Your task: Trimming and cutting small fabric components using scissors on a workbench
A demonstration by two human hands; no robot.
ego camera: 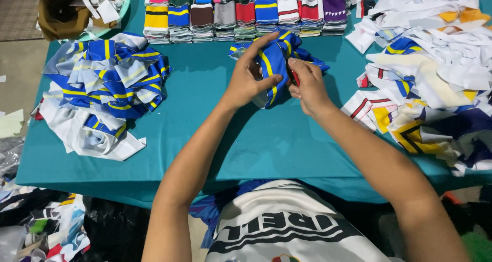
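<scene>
My left hand point(247, 77) grips a bundle of blue cloth pieces with yellow stripes point(275, 57) above the teal table point(205, 123), thumb pressed on its front. My right hand point(306, 87) pinches the same bundle from the right side, with a small red object barely showing between its fingers. Both forearms reach up from the bottom of the view.
A heap of blue, yellow and white cloth pieces point(105, 82) lies at the left. Rows of folded striped stacks point(246, 13) line the far edge. A big mixed pile of mostly white pieces point(435, 67) fills the right. A brown bag point(72, 11) sits at the far left corner.
</scene>
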